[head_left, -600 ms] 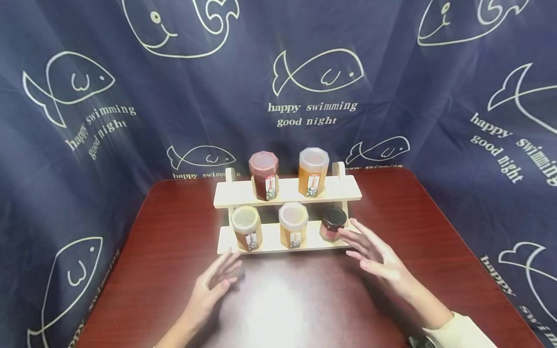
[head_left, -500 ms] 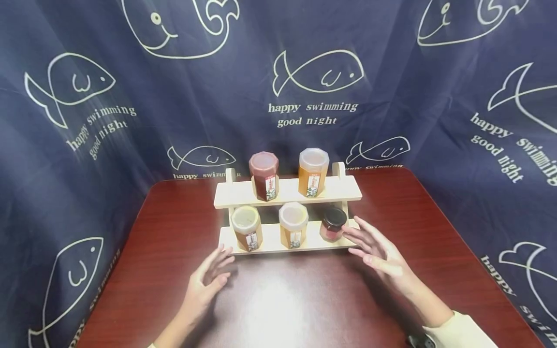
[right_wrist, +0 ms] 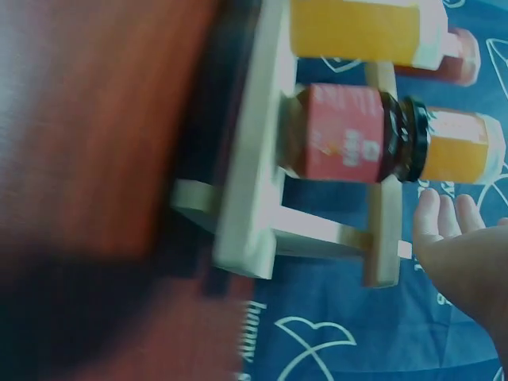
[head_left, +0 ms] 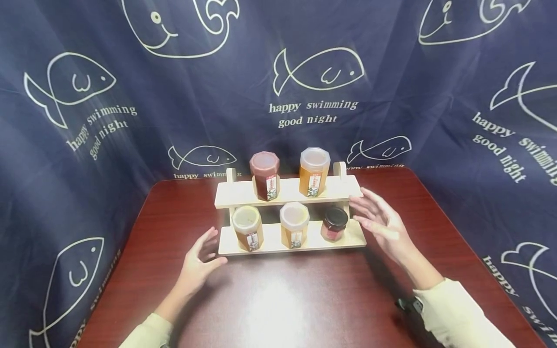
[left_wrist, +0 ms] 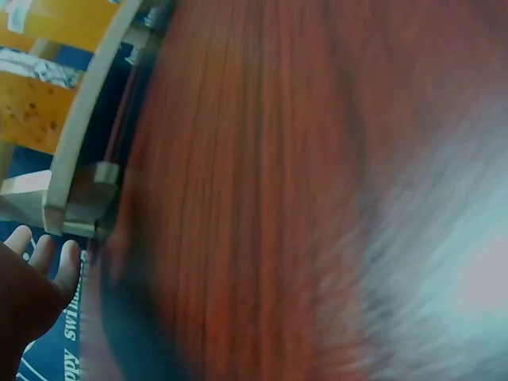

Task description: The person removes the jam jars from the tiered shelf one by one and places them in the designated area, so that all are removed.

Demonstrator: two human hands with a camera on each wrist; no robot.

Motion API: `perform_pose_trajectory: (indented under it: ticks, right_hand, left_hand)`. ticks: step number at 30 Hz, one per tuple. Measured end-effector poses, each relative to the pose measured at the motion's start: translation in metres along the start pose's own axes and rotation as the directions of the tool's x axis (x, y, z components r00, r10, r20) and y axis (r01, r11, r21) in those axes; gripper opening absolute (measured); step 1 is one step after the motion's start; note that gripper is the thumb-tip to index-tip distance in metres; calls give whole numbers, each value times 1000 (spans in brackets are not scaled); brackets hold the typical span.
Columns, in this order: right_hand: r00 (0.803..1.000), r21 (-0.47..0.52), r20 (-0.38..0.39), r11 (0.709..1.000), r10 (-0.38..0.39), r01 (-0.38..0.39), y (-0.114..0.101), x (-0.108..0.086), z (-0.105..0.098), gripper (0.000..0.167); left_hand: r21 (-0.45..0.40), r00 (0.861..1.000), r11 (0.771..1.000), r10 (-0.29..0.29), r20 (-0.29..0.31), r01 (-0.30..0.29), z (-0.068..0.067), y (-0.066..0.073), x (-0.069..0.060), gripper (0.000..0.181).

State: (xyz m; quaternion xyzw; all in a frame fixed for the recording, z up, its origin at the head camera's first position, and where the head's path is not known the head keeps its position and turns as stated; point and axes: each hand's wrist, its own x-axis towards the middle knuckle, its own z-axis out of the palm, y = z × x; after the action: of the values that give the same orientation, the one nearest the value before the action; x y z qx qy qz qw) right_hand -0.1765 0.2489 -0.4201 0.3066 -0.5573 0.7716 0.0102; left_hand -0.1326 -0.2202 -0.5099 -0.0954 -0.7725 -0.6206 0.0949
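Observation:
A pale wooden two-tier rack [head_left: 278, 244] holds several jars. Its upper shelf bears a dark red jar [head_left: 265, 179] and an amber jar [head_left: 314, 176]. Below stand a brown jar [head_left: 248, 232], a light amber jar [head_left: 294, 227] and a small black-lidded jar [head_left: 334, 224], whose pink label [right_wrist: 345, 133] faces the right wrist camera. My left hand [head_left: 196, 268], fingers relaxed and thumb spread, is beside the rack's lower left end, holding nothing. At the right end, my right hand [head_left: 385, 229] has its loosely bent fingers near the upper shelf; whether they touch it is unclear.
The rack stands towards the back of a dark red wooden table [head_left: 278, 299]. A navy curtain [head_left: 313, 130] with fish drawings hangs behind and on both sides. Bright glare lies on the table's front middle.
My left hand has moved left, away from the brown jar, to the rack's end. My right hand has shifted right and up from beside the black-lidded jar. The jars stay put.

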Motion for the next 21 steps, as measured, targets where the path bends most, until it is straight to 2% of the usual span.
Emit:
perform_pose_trajectory:
  ticks: [4,8,12,18,21]
  right_hand:
    - [999,-89,-52,996,-3,-2,-1,27,-1,68]
    - [996,-206,-70,976,52,-66,3,55,-6,70]
    - [989,-297,-70,943,133,-148,10,76,-10,72]
    - [969,-406,-93,880,227,-246,17,95,-12,74]
    - [966,-425,-91,868,240,-256,21,103,-9,75]
  left_hand:
    - [34,997,999,-42,59,40,1,-7,13,87]
    - [49,993,996,-77,92,73,2,-16,23,87]
    - [58,989,994,-101,108,95,1,-24,29,88]
    - [14,965,981,-194,175,194,-3,-29,35,89]
    - [4,958,978,-206,201,209,-5,-31,37,89]
